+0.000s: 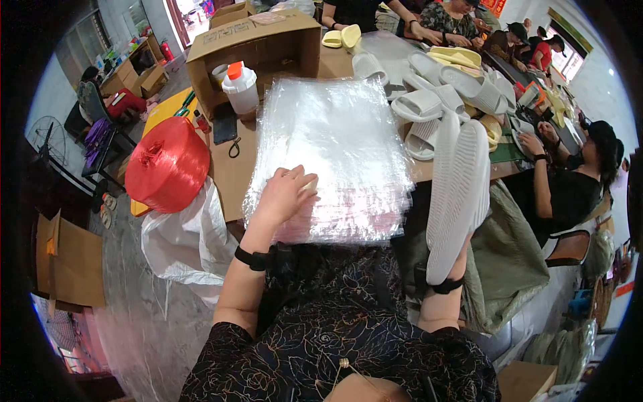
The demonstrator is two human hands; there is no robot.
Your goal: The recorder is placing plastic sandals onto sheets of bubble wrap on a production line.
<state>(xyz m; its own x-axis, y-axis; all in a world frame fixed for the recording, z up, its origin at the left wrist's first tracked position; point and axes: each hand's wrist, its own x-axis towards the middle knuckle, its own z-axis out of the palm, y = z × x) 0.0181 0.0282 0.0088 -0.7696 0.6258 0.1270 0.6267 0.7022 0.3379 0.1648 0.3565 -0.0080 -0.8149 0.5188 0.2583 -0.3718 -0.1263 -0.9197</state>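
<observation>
A thick stack of clear plastic bags [335,134] lies on the table in front of me. My left hand [289,191] rests on the stack near its lower left, fingers spread slightly and bent over the top bag. To the right of the stack, my right hand [463,251] holds up a pair of pale grey slippers [459,194], soles showing and toes and heels pointing up and down. The slippers cover most of that hand, so its fingers are hidden. More grey slippers [429,104] are heaped just beyond, with some yellow slippers [455,55] among them.
Left of the bags are a roll of red twine [167,164], a white bottle with an orange cap [240,87], a phone [224,125] and small scissors [234,147]. An open cardboard box [254,47] stands behind. Co-workers sit along the table at right, one nearby in black [576,194].
</observation>
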